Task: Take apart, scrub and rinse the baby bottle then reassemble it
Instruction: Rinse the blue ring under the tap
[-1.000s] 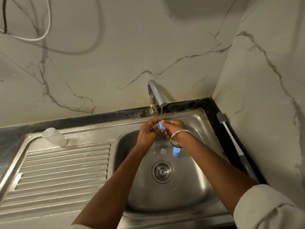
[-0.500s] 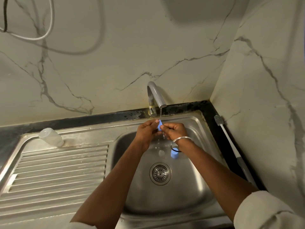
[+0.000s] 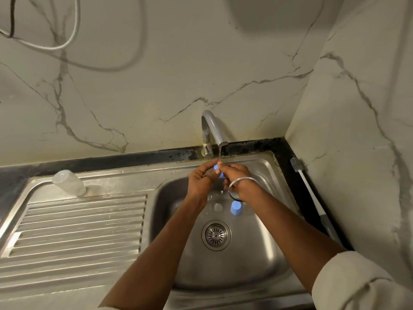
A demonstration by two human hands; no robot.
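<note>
Blue plastic shows between fingertips: the left hand (image 3: 199,181) and the right hand (image 3: 238,175) both pinch one small blue bottle part (image 3: 216,168), fingers closely curled, under the tap's (image 3: 214,128) thin stream. One blue cap (image 3: 236,208) stands in the sink (image 3: 257,253), one clear bottle (image 3: 69,183) lies on the drainboard (image 3: 78,231), and one brush (image 3: 309,189) rests by the wall. Both forearms reach forward, with the hands meeting over the basin.

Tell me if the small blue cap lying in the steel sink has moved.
No. The small blue plastic cap keeps its spot just right of and beyond the round metal drain.
</note>
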